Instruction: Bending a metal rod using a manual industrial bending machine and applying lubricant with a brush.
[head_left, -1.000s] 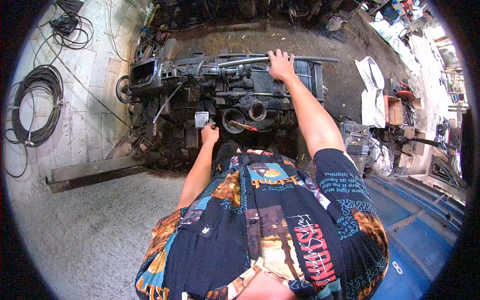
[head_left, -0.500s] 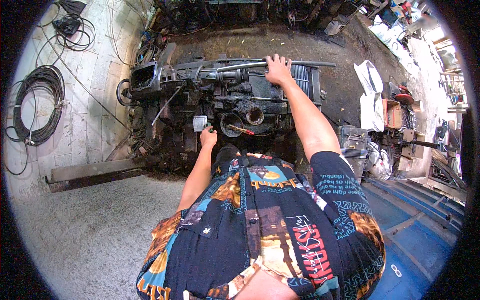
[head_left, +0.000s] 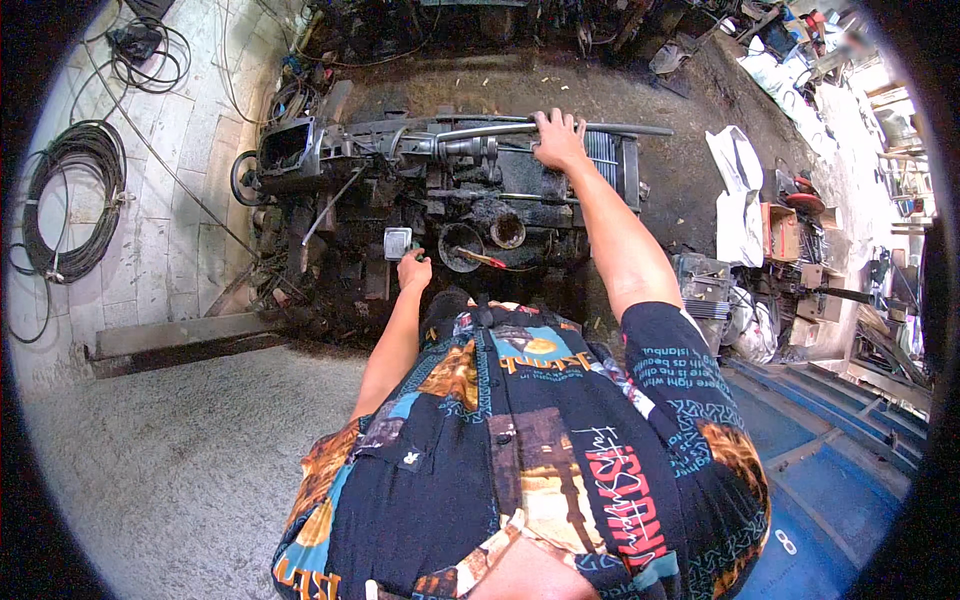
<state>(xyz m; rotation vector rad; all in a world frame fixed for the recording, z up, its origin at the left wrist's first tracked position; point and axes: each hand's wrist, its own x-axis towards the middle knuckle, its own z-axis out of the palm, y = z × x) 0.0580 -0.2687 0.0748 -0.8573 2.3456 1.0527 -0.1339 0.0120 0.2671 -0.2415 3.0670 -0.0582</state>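
Observation:
A long grey metal bar [head_left: 640, 129] lies across the far side of a dark, oily machine [head_left: 460, 190]. My right hand [head_left: 558, 140] is over this bar from above, its fingers somewhat apart and curved round it. At the machine's near side, my left hand [head_left: 413, 272] is closed on a small dark handle [head_left: 420, 253]; the fingers cover most of it. Just beyond that hand stands a small box with a pale, squarish face [head_left: 397, 242]. To its right, a brush with a red handle [head_left: 488, 260] rests across a round, dirty metal bowl [head_left: 460, 248]. A second round cup [head_left: 507, 231] sits beside the bowl.
Coiled black cable [head_left: 75, 205] lies on the pale tiles at left. A long beam [head_left: 190, 337] runs along the floor nearby. A white sack [head_left: 737, 190], a cardboard box [head_left: 781, 232] and loose parts are at right. Blue metal panels [head_left: 810, 500] are at lower right.
The view has shifted very slightly. Both hands keep their places on the bar and the handle.

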